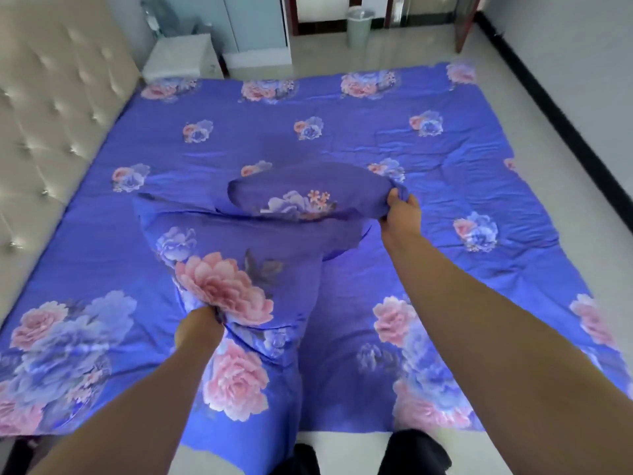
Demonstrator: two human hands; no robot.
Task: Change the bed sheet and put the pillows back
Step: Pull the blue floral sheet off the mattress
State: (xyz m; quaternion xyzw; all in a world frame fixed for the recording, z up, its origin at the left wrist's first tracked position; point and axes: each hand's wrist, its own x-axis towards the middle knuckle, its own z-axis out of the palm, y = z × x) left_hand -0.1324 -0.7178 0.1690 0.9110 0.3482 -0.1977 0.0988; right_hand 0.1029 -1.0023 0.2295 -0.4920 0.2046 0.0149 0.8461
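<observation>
Bed point(102, 234) fills most of the view, spread edge to edge with a blue floral sheet point(376, 138) — fairly flat, light creases toward the right side, near edge hanging over the bed's side just ahead of the feet. Looks already laid, judging by its coverage.

Tufted cream headboard point(51, 114) along the left. Pale tiled floor point(534, 108) beyond and to the right, dark skirting line at the wall. White nightstand point(181, 56) at the far left corner of the bed; pale green waste bin point(359, 25) farther back by a doorway.

No pillows in view.

Second piece of matching blue floral cloth point(260, 241) held up above the middle of the sheet, draping down toward the near edge. Cannot tell whether pillowcase or cover; one end appears to gape open.

Right hand point(400, 210) closed, pinching the far upper corner, arm stretched out. Left hand point(202, 323) closed, bunching the fabric lower and nearer the body. Spread grip likely meant to stretch the piece out and find its edges — a judgement, not seen.

Frame slightly blurred around the cloth.
</observation>
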